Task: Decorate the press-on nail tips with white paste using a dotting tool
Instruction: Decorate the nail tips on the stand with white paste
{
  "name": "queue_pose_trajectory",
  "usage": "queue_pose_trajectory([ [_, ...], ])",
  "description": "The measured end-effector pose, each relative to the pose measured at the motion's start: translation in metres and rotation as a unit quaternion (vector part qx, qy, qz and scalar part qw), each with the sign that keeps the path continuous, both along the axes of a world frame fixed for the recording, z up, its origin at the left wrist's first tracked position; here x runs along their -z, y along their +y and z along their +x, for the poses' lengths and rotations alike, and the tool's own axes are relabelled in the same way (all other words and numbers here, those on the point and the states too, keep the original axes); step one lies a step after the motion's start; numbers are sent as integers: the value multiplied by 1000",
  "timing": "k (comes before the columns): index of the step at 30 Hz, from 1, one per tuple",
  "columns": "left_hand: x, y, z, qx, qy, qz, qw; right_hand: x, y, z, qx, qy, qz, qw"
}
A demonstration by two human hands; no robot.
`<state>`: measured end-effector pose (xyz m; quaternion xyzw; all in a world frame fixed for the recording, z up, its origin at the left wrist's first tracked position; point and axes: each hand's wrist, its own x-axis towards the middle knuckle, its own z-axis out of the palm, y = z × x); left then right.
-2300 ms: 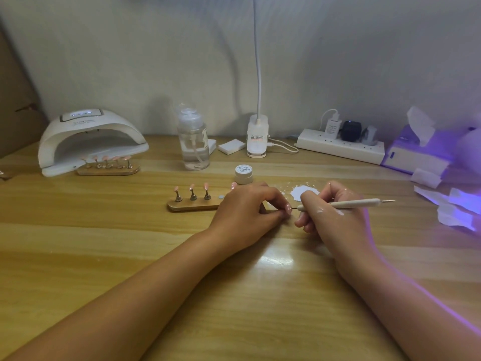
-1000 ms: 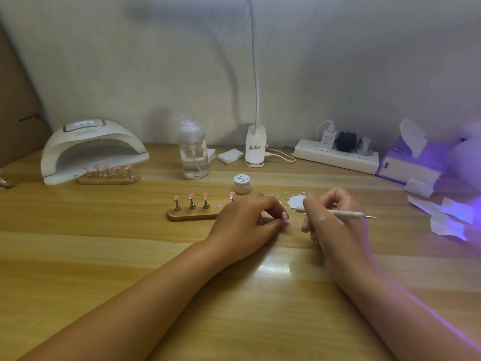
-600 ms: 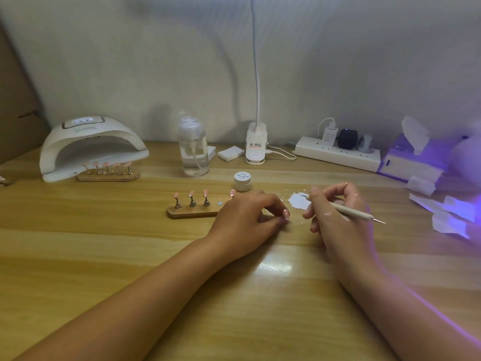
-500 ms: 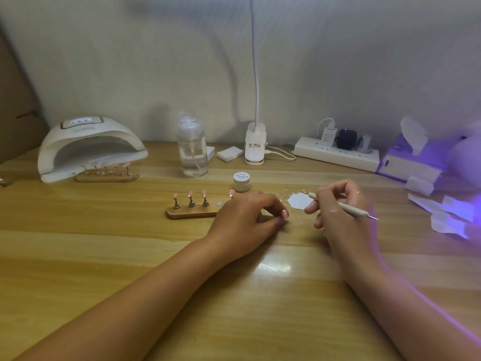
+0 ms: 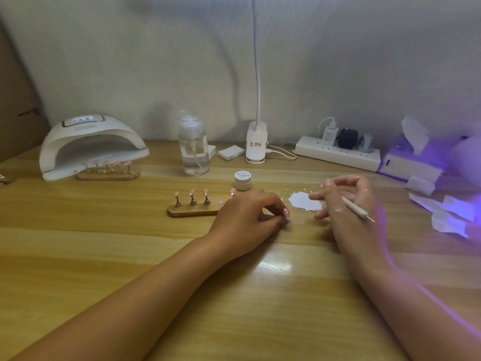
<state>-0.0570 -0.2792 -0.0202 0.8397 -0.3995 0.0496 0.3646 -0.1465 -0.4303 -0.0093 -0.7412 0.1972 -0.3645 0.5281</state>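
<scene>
My left hand (image 5: 247, 217) rests on the wooden table (image 5: 104, 256), its curled fingers pinching a pink press-on nail tip (image 5: 286, 212) near the tabletop. My right hand (image 5: 348, 204) holds the slim white dotting tool (image 5: 356, 209), whose rear metal point sticks out to the right. Its front end is hidden behind blurred fingers over the white paste patch (image 5: 303, 201). The wooden holder (image 5: 192, 211) carries three pink nail tips (image 5: 192, 192) on stands and another beside my left hand. A small paste jar (image 5: 242, 180) stands behind it.
At the back left stands a white curing lamp (image 5: 91, 144) with a second holder of tips (image 5: 109, 173) under it. Along the wall are a pump bottle (image 5: 194, 152), a lamp base (image 5: 256, 147), a power strip (image 5: 338, 152) and a tissue box (image 5: 411, 162). Paper scraps (image 5: 453, 212) lie on the right.
My right hand has moved the dotting tool from the nail tip in my left hand back to the paste patch, its rear end tilting down. My left hand has stayed put.
</scene>
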Motion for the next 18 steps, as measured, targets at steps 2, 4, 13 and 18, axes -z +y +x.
queue_pose_trajectory([
  [2,0,0,0,1,-1,4,1000,-1,7,0,-41,-16,51,998],
  [4,-1,0,0,0,-4,8,1000,1,15,1,-70,-15,109,991],
  [13,-2,0,-1,1,-17,10,1000,6,16,4,-83,11,127,988],
  [18,-1,0,0,3,-15,7,1000,8,15,5,-85,20,110,990],
])
